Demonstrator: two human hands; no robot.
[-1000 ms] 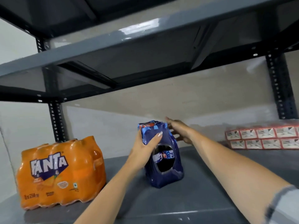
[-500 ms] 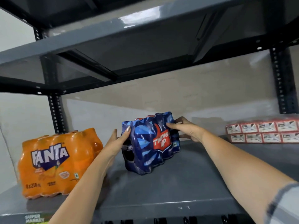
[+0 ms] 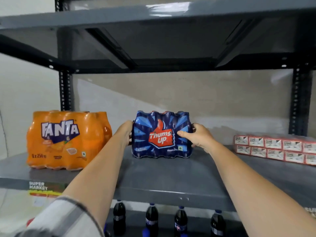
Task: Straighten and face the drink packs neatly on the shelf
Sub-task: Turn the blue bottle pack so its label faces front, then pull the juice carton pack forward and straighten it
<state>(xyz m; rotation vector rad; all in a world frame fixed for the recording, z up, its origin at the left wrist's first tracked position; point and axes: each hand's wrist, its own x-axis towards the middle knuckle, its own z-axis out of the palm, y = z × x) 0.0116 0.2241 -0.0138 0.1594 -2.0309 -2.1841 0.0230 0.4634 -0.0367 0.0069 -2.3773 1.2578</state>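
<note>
A blue Thums Up pack [image 3: 161,134] stands upright in the middle of the grey shelf [image 3: 167,175], its red logo facing me squarely. My left hand [image 3: 125,132] presses flat against the pack's left side. My right hand [image 3: 199,135] grips its right side, thumb on the front face. To the left stands an orange Fanta pack [image 3: 66,139], logo facing me and turned slightly, with a gap between it and the blue pack.
Red and white cartons [image 3: 275,148] lie stacked at the right of the shelf. Dark cola bottles [image 3: 151,219] stand on the shelf below. Another grey shelf [image 3: 153,16] hangs overhead. A supermarket label [image 3: 38,187] is on the front edge.
The blue pack has been turned from end-on to front-on, so its logo now faces me. Both hands followed to its sides. The view has dropped and pulled back.
</note>
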